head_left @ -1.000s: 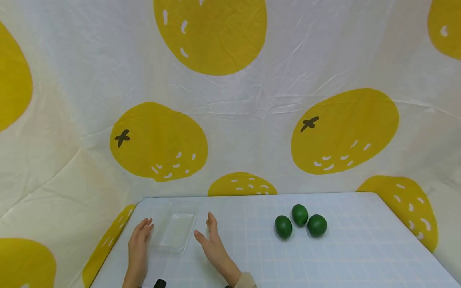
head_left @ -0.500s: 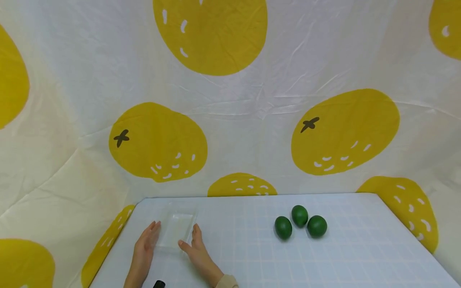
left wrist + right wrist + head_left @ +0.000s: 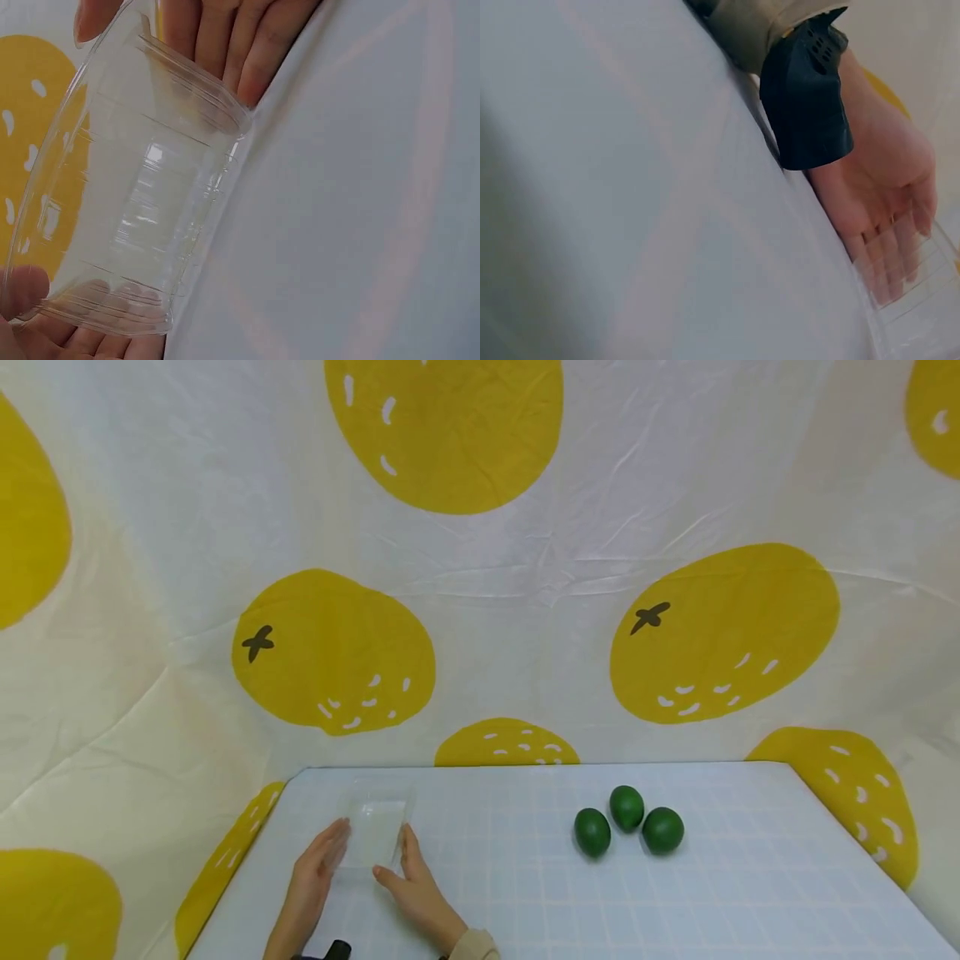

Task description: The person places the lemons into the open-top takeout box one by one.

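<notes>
Tray (image 3: 372,833) of clear plastic sits near the table's (image 3: 525,902) left edge, toward its far left corner, and I have it between my two palms. My left hand (image 3: 315,881) lies flat against its left side, fingers straight and together; my right hand (image 3: 416,889) presses its right side the same way, thumb stretched toward the near rim. Neither hand curls round it: both are spread, flat against the walls.

From the head view the tray is hard to make out. It is see-through, so only glints and a faint outline show against the pale grid cloth, and I cannot tell whether its base rests on the table or is lifted a little. My left wrist view shows it best (image 3: 135,217): ribbed walls, a rolled rim, fingertips (image 3: 217,45) of one hand at the top edge and part of another hand at the bottom, both cut off by the frame. My right wrist view is blurred; there the left hand (image 3: 889,202) shows with a black band on the wrist, its fingers seen dimly through the tray wall (image 3: 922,307), and the rest of the tray runs out of frame.

Three limes (image 3: 628,822) sit in a tight cluster right of the table's middle, well apart from the tray.
</notes>
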Action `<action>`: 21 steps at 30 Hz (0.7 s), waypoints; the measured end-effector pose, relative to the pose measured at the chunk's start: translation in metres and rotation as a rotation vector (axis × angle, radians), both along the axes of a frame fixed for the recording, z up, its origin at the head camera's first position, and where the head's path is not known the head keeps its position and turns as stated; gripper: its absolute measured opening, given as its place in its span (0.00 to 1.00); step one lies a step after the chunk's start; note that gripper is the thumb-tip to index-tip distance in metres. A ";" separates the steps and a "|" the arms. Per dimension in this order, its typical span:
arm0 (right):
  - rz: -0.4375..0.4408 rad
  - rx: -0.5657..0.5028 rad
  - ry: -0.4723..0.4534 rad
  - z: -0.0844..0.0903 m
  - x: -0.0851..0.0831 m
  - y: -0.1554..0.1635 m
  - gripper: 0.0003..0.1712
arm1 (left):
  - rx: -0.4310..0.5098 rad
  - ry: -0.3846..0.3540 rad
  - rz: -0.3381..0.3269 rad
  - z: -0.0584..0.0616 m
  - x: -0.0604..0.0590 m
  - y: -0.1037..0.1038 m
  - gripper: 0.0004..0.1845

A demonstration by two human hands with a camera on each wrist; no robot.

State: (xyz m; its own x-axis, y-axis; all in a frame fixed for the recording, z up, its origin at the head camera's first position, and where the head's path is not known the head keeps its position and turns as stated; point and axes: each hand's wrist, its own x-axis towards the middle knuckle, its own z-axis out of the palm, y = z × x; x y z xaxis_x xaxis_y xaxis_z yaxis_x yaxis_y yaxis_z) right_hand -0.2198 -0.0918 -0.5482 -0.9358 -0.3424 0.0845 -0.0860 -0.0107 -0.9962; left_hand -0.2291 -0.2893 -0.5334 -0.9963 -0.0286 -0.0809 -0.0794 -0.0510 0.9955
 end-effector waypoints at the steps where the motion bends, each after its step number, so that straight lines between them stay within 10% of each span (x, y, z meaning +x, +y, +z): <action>1: 0.001 -0.001 -0.002 0.000 0.000 0.000 0.49 | -0.004 0.001 0.004 0.000 0.000 0.001 0.30; 21: -0.009 -0.076 0.037 -0.001 0.007 0.017 0.47 | -0.063 0.048 0.030 -0.001 0.006 0.026 0.27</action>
